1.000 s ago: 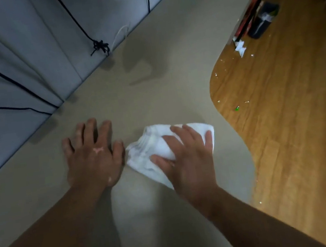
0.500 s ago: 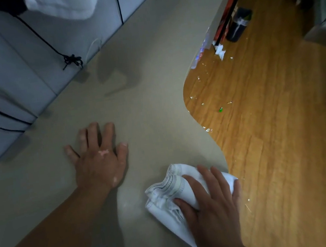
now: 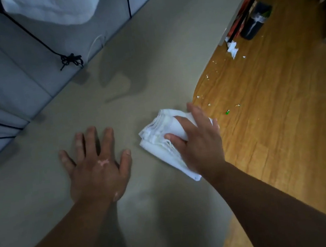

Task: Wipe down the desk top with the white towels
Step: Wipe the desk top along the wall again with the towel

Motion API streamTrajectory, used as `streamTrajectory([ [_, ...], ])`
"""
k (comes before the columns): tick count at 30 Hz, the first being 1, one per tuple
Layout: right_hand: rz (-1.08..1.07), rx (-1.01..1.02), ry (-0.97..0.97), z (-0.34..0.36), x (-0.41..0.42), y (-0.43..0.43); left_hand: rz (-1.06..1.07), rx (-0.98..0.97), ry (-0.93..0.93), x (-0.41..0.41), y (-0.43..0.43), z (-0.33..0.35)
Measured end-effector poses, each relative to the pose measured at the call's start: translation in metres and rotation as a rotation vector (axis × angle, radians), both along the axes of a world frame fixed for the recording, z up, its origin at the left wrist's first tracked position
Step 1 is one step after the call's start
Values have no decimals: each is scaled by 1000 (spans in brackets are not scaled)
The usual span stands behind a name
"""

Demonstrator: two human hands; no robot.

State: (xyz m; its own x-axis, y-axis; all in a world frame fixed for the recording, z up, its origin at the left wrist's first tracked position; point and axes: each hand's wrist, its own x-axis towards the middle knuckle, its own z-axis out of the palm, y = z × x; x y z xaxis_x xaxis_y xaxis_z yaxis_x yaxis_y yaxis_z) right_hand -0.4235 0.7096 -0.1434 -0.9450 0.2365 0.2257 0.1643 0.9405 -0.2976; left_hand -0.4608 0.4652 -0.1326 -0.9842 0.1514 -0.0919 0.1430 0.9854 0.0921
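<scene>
A folded white towel [image 3: 159,136] lies on the beige desk top [image 3: 139,68], close to the desk's curved right edge. My right hand [image 3: 199,139] presses down on the towel, with fingers wrapped over its right part. My left hand [image 3: 99,165] rests flat on the desk to the left of the towel, fingers spread, holding nothing. A second white towel [image 3: 57,6] hangs over the partition at the top left.
Grey partition panels [image 3: 4,72] with black cords [image 3: 70,60] border the desk's far left side. To the right lies wooden floor [image 3: 282,117] with white scraps [image 3: 232,48], a small green bit [image 3: 227,111] and a dark bin [image 3: 254,22].
My right hand has pushed the towel away from me along the desk's right edge, after first pulling it toward me. My left hand has stayed flat on the desk.
</scene>
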Motion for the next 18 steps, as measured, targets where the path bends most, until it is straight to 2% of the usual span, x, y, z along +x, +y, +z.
streamTrajectory([
  [4, 49, 26, -7, -5, -71, 14, 8, 8, 51, 1, 0, -3],
  [9, -8, 6, -87, 1, -126, 17, 6, 20, 99, 2, 1, -4],
  [14, 21, -21, -18, 3, -117, 17, 28, 31, 98, 3, 3, 0],
  [18, 85, -32, 48, 2, -77, 9, 30, 17, 85, 3, 1, -1],
])
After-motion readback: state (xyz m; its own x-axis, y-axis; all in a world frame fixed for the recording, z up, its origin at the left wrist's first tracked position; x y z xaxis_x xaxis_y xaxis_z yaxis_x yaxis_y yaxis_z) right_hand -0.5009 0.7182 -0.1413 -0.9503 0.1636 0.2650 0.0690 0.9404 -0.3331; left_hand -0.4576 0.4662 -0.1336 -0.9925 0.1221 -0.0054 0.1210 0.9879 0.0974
